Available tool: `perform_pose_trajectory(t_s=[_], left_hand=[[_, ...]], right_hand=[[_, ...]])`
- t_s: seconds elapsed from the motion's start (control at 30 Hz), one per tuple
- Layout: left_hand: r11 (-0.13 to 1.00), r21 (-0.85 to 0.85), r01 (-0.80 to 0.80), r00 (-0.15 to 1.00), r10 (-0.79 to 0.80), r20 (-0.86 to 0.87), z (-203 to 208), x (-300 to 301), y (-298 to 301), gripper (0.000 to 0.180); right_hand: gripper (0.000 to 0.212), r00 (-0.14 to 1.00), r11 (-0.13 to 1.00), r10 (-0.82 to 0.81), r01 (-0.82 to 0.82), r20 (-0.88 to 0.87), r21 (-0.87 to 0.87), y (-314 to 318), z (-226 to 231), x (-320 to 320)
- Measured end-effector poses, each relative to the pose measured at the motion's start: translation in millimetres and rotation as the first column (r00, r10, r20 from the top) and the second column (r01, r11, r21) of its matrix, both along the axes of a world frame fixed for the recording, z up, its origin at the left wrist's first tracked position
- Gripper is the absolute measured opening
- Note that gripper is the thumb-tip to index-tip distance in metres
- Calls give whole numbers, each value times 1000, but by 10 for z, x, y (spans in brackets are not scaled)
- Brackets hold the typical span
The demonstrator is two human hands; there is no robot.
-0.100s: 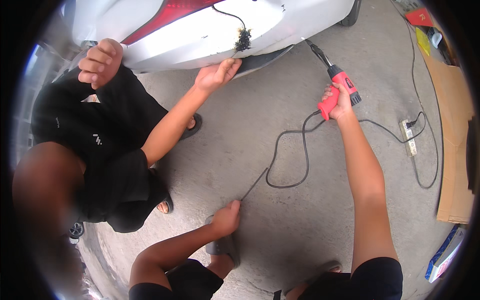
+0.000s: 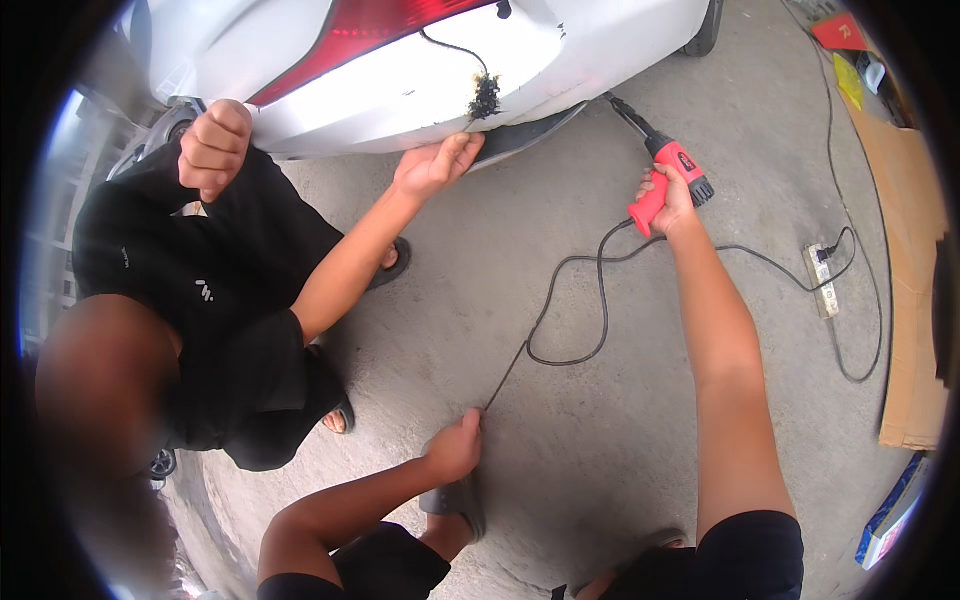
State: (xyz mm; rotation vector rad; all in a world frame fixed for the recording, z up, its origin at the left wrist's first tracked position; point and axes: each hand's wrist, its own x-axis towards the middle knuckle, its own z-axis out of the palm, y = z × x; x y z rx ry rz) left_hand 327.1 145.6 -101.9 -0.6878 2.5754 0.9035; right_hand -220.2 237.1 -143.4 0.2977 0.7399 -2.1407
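Observation:
My right hand (image 2: 672, 200) grips the handle of a red and black heat gun (image 2: 676, 172) with a long dark nozzle. The nozzle tip is beside the lower edge of a white car bumper (image 2: 400, 95). Lower down, my left hand (image 2: 455, 446) is closed on the end of a thin dark rod (image 2: 505, 376) that slants up to the gun's cable (image 2: 600, 310). On the bumper is a rough black patch (image 2: 484, 97), with a thin dark strand (image 2: 455, 46) rising from it. Another person's hand (image 2: 440, 165) touches the bumper edge just below the patch.
A person in black clothes (image 2: 240, 270) crouches at left, their other hand (image 2: 215, 148) raised and curled. A power strip (image 2: 822, 282) with a plugged-in cable lies on the concrete floor at right. Beyond it are cardboard (image 2: 905, 320) and a blue and white box (image 2: 888, 515).
The view has shifted slightly. My right hand has brought the heat gun's nozzle a little closer to the bumper edge. The other person's raised hand has curled more tightly.

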Motion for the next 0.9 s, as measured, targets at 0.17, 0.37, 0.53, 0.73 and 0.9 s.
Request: perform_pose_trajectory(t_s=[0.17,0.37,0.53,0.73,0.9], left_hand=[[992,92,-86,994,79,79,466,-21,-20,40],[984,174,-29,987,0,163,838,109,-170,29],[946,248,209,969,-235,79,976,135,-226,21],[950,278,-143,982,102,159,991,-295,-221,19],[946,278,-164,983,180,-33,563,-561,-187,21]], right_hand=[[19,999,993,15,-10,-39,114,-187,-212,-269],[32,994,889,104,-80,-29,451,-243,-116,-369],[44,837,499,507,-90,-206,862,-32,91,-391],[40,599,350,711,151,-367,924,657,374,-265],[40,409,222,854,268,-320,937,1583,579,-20]])
